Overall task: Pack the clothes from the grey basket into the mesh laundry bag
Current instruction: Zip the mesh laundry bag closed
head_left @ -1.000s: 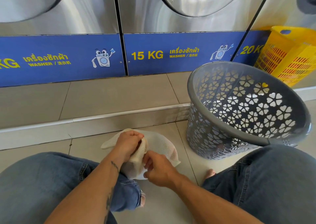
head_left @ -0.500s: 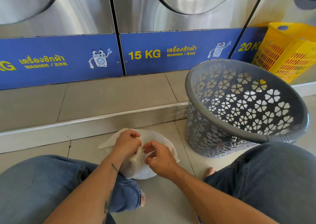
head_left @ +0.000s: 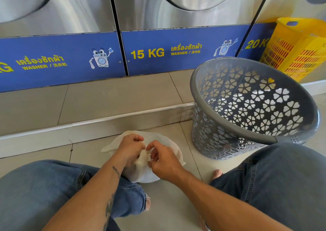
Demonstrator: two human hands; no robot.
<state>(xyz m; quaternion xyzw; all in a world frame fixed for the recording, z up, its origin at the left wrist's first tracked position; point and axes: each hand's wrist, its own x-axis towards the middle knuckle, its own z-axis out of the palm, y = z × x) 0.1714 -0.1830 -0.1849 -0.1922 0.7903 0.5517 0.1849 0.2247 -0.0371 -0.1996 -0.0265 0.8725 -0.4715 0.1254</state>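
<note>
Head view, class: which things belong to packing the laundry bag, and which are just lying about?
In the job: mesh bag, grey basket, left hand, right hand, both gripping the bag.
Lying about: yellow basket, washing machines.

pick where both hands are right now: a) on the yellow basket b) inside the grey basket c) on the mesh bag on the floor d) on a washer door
c: the left hand and right hand both pinch the gathered top of the bag, which lies on the floor between the knees, apart from the grey basket.
</note>
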